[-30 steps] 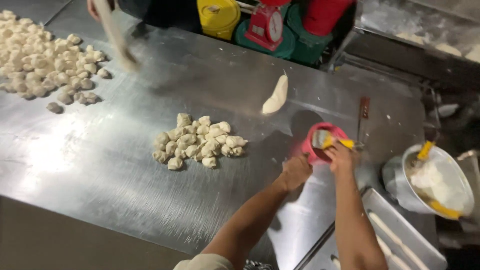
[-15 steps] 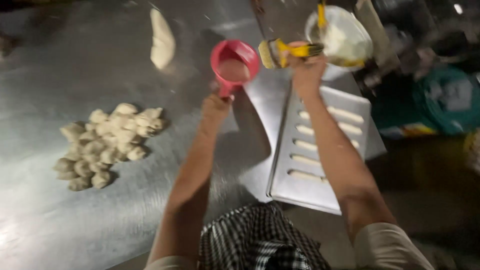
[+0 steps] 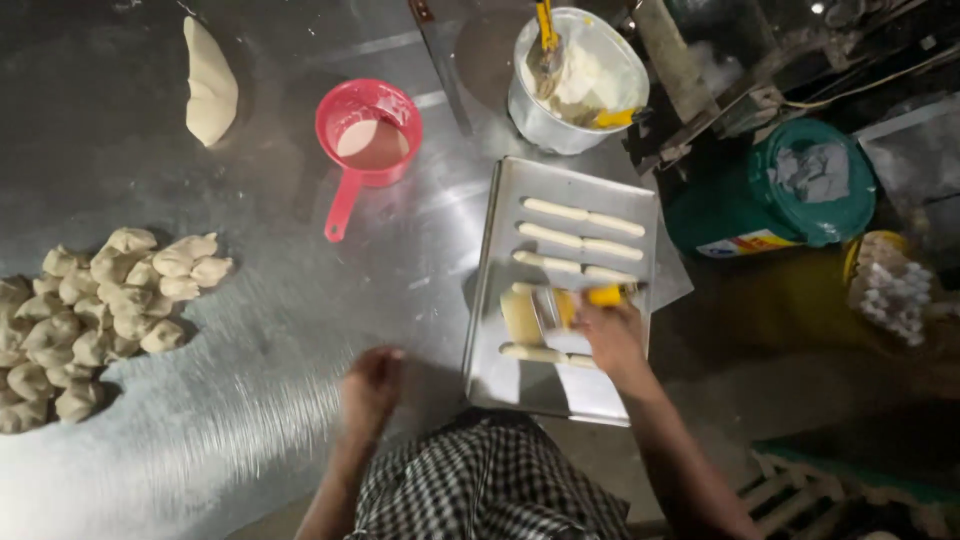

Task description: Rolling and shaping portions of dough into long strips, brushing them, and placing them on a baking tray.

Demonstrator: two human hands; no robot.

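My right hand (image 3: 607,338) grips a yellow-handled brush (image 3: 560,306) whose pale bristles lie on a metal baking tray (image 3: 500,250). Several long strips of dough (image 3: 583,214) lie in rows on the tray. My left hand (image 3: 372,385) rests loosely curled on the steel table (image 3: 300,330) just left of the tray, holding nothing. A red plastic scoop (image 3: 368,140) with pale liquid inside stands on the table beyond my left hand.
A heap of small dough pieces (image 3: 95,315) lies at the left, a larger dough lump (image 3: 208,85) at the back. A metal bowl (image 3: 575,75) with white paste and yellow tools sits behind the tray. A green lidded bucket (image 3: 780,195) stands on the floor to the right.
My right hand has come back from the bowl with the brush down onto the tray. My left hand has let go of the red scoop and dropped to the table.
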